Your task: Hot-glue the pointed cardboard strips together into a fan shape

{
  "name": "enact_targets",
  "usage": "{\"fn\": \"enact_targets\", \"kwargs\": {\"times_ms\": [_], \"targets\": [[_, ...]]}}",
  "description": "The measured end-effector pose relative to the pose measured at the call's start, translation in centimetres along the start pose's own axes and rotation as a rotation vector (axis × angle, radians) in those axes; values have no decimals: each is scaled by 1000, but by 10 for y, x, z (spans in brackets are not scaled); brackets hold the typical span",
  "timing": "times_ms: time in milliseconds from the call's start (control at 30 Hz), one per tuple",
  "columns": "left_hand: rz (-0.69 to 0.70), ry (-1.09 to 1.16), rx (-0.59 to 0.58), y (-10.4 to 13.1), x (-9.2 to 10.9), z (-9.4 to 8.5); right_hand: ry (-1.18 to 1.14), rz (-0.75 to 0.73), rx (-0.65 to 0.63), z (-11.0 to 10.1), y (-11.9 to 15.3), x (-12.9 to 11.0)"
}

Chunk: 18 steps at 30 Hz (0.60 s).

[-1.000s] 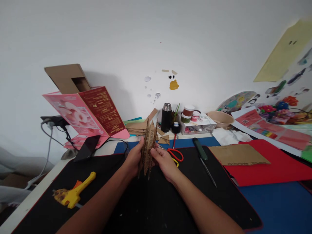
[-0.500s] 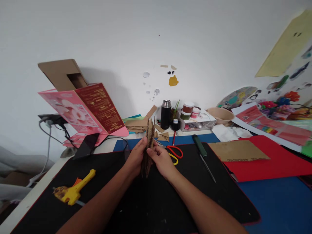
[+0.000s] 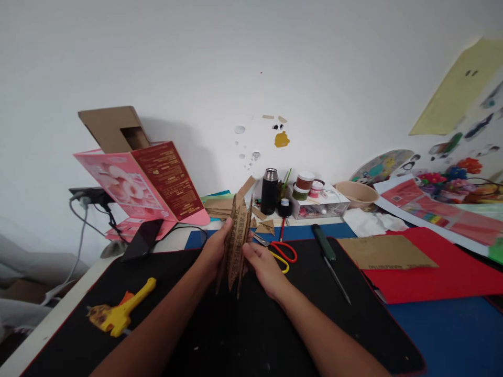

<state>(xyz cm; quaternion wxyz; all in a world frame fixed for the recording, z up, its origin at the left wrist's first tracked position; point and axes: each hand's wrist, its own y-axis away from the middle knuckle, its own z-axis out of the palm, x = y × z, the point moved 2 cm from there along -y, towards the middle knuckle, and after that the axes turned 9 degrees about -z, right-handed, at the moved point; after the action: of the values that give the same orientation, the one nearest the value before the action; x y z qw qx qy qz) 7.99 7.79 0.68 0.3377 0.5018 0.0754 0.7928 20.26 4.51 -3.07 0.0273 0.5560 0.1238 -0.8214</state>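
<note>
Several narrow, pointed cardboard pieces (image 3: 237, 243) stand upright between my hands above the black mat, with dark printing on the faces that show. My left hand (image 3: 215, 247) grips them from the left side, its fingers mostly hidden behind. On the right side my right hand (image 3: 261, 261) holds them, thumb in front. Just beyond my right hand lie scissors with red and yellow handles (image 3: 283, 252). Small cardboard scraps (image 3: 265, 226) rest behind the pieces.
A yellow glue gun (image 3: 121, 311) and a dark phone (image 3: 142, 240) lie at left. To the right are a green cutter (image 3: 324, 243), a metal rod, flat cardboard (image 3: 387, 251) and red sheet (image 3: 444, 280). A black bottle (image 3: 269, 192) stands at the back.
The cardboard pieces have turned and spread apart, so their printed faces now show instead of mostly their edges. Both hands keep hold of them. The whole view has shifted slightly.
</note>
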Motion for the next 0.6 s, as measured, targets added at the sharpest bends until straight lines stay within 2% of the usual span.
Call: {"fn": "enact_targets", "kwargs": {"times_ms": [133, 367, 500, 600], "targets": [[8, 3, -47, -1, 0, -4, -105, 18, 18, -3, -1, -3], [88, -66, -41, 1, -1, -1, -162, 17, 50, -7, -4, -6], [28, -30, -33, 4, -3, 3, -202, 31, 51, -8, -4, -4], [12, -29, -91, 5, -5, 4, -217, 12, 24, -8, -5, -2]]}}
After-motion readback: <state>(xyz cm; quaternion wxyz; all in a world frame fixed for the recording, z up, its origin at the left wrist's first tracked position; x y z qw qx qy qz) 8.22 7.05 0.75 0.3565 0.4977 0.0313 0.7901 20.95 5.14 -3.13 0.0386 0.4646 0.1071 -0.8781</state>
